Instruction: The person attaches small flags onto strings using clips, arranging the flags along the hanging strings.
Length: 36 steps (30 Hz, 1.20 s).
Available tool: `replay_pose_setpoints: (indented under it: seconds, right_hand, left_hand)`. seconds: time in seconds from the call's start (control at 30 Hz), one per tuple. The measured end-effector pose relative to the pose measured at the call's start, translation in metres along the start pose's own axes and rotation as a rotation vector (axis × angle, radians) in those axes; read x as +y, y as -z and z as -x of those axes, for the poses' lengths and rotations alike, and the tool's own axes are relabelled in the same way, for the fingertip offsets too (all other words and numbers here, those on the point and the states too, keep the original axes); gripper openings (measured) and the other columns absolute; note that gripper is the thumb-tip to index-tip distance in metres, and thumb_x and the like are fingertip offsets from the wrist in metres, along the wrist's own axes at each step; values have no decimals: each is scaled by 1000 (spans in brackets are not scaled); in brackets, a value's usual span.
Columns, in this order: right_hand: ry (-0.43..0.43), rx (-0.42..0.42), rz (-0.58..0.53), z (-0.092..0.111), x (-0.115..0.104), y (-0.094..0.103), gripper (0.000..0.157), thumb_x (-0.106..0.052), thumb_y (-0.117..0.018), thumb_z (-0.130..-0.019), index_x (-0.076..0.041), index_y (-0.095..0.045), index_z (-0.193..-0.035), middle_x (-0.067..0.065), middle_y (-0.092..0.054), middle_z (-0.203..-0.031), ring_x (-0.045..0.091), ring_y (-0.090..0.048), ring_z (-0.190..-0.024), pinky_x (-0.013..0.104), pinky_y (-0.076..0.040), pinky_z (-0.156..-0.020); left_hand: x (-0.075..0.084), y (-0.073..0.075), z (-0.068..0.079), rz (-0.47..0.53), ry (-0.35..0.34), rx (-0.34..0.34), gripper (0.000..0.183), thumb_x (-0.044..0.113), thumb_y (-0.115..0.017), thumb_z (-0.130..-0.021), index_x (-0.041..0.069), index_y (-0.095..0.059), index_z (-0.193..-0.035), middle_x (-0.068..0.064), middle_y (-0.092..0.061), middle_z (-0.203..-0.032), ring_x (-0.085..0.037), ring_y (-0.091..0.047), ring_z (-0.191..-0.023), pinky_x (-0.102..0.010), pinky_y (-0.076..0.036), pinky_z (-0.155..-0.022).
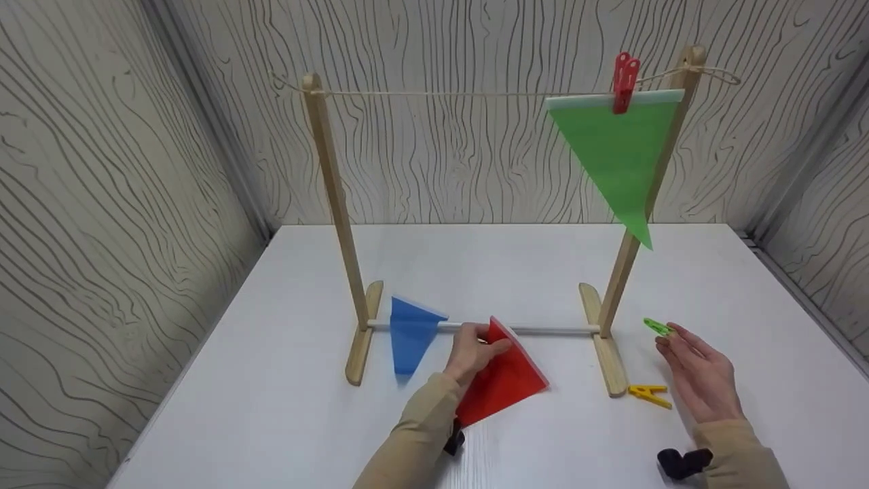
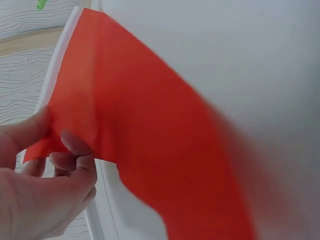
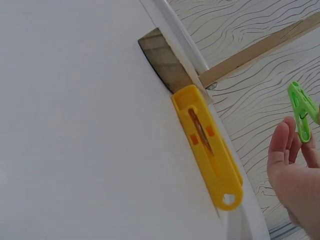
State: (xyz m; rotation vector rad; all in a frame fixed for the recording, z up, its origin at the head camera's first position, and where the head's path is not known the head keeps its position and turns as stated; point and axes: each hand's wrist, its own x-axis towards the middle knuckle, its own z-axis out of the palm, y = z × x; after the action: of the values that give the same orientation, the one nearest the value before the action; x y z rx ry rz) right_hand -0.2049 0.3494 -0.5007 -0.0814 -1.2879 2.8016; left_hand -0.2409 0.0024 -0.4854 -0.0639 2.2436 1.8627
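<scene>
My left hand (image 1: pixel 473 355) pinches a red triangular flag (image 1: pixel 506 380) near its white top edge; in the left wrist view thumb and fingers grip the corner of the red cloth (image 2: pixel 135 110). Over at the right, my right hand (image 1: pixel 703 373) holds a green clothespin (image 1: pixel 657 327) between thumb and fingertips, raised above the table. Below that hand a yellow clothespin (image 1: pixel 650 394) lies by the stand's right foot, seen large in the right wrist view (image 3: pixel 207 147). A green flag (image 1: pixel 614 149) hangs from the string, held by a red clothespin (image 1: pixel 624 83).
A wooden stand with a left post (image 1: pixel 336 204) and right post (image 1: pixel 621 278) carries the string (image 1: pixel 441 93) across its top. A white rod (image 1: pixel 557 331) joins the feet. A blue flag (image 1: pixel 413 336) lies over the rod's left part. Patterned walls enclose the white table (image 1: pixel 271 380).
</scene>
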Motion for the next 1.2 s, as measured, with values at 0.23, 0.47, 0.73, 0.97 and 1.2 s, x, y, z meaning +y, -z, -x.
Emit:
replay_pose_setpoints:
  seconds: [0.23, 0.47, 0.73, 0.97, 1.2]
  right_hand:
    - [23, -117, -222, -1, 5, -5, 30, 1, -44, -104, -3, -67, -123, 6, -69, -121, 20, -70, -113, 27, -55, -99]
    - [21, -165, -425, -5, 7, -15, 30, -3, -43, -105, 1, -66, -125, 9, -67, -125, 24, -68, -116, 29, -51, -106]
    - [-35, -271, -635, -6, 5, -28, 35, -11, -34, -109, -1, -61, -130, 12, -63, -130, 23, -60, -125, 18, -25, -123]
    - [-114, -282, -881, -9, 4, -43, 30, -12, -38, -109, -2, -57, -129, 16, -60, -129, 26, -57, -125, 23, -30, -123]
    - [-120, -369, -941, -9, 2, -57, 34, -19, -34, -110, -1, -56, -129, 16, -58, -130, 28, -55, -128, 25, -31, -123]
  left_hand:
    - [4, 5, 2, 72, 4, 41, 50, 24, -81, -84, 13, -57, -127, -5, -66, -116, -25, -64, -104, -42, -58, -92]
    - [8, 11, -7, 22, -123, 78, 38, 24, -78, -87, 12, -66, -121, -3, -70, -109, -19, -64, -97, -35, -59, -90]
    - [19, 20, -10, 31, -261, 104, 24, 28, -74, -92, 14, -74, -111, -2, -74, -99, -14, -64, -88, -26, -58, -84]
    - [30, 22, -6, 77, -341, 136, 25, 28, -72, -93, 10, -75, -110, -8, -75, -99, -15, -64, -85, -25, -57, -81]
    - [41, 24, -2, 143, -399, 164, 27, 24, -73, -93, 5, -75, -112, -15, -75, -102, -16, -63, -86, -27, -57, -79]
